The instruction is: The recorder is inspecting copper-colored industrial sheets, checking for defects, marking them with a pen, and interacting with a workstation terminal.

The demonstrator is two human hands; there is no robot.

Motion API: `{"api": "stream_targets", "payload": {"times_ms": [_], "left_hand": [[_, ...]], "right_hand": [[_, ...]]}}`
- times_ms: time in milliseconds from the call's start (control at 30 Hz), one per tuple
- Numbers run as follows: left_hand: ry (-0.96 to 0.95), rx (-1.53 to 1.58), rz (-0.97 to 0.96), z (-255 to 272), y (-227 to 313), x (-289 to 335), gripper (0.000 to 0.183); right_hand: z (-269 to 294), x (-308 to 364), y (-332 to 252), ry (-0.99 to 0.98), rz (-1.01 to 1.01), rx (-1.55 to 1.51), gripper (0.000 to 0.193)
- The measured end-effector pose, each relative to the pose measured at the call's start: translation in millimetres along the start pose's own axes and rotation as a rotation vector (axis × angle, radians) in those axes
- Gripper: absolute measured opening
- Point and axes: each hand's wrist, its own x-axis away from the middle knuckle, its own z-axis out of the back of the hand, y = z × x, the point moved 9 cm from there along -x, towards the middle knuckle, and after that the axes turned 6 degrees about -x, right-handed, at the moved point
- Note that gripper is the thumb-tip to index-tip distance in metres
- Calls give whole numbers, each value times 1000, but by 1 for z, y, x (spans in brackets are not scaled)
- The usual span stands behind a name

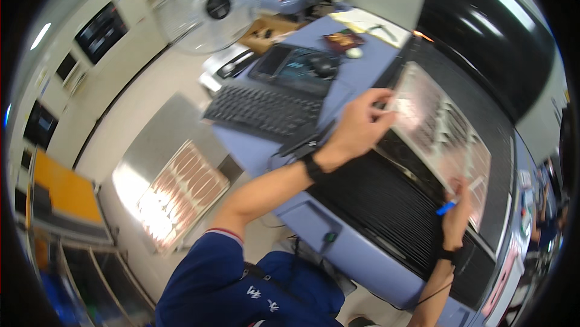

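A thin rectangular sheet (432,115) with a copper-coloured pattern, perhaps a circuit panel, is tilted above the black machine bed. My left hand (362,123) pinches its near left edge, thumb and fingers closed on it. Farther right, my right hand (457,212) grips the near right part of the same sheet. A small blue object (446,207) sticks out by the right fingers; its kind cannot be made out. Below the sheet lies the black ribbed bed (386,206) of the blue-grey machine.
Left of my hands are a black keyboard (266,111) and a mouse (325,65) on a dark pad. Similar patterned sheets (187,185) lie on a metal surface (172,125) at the left. Beyond are a fan (208,7) and a cardboard box (266,32). A dark glossy cover (483,31) rises behind the bed.
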Motion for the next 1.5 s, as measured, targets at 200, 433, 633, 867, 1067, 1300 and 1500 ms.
{"api": "stream_targets", "payload": {"times_ms": [200,433,633,867,1067,1300,1500], "left_hand": [[80,-204,-311,-16,34,91,84],[141,-262,-136,51,2,209,69],[203,-110,-198,81,-65,247,68],[591,-123,41,118,-100,250,92],[487,-5,-18,100,-88,236,91],[569,-109,33,115,-94,252,96],[575,-75,31,114,-90,249,93]], "right_hand": [[18,44,-95,80,119,-13,46],[44,178,-159,-80,173,-411,95],[82,229,9,368,-250,-647,71],[44,185,-25,343,-268,-645,10],[43,178,-31,268,-299,-664,12],[38,171,-53,171,-164,-366,14],[37,168,-61,113,-101,-303,11]]}}
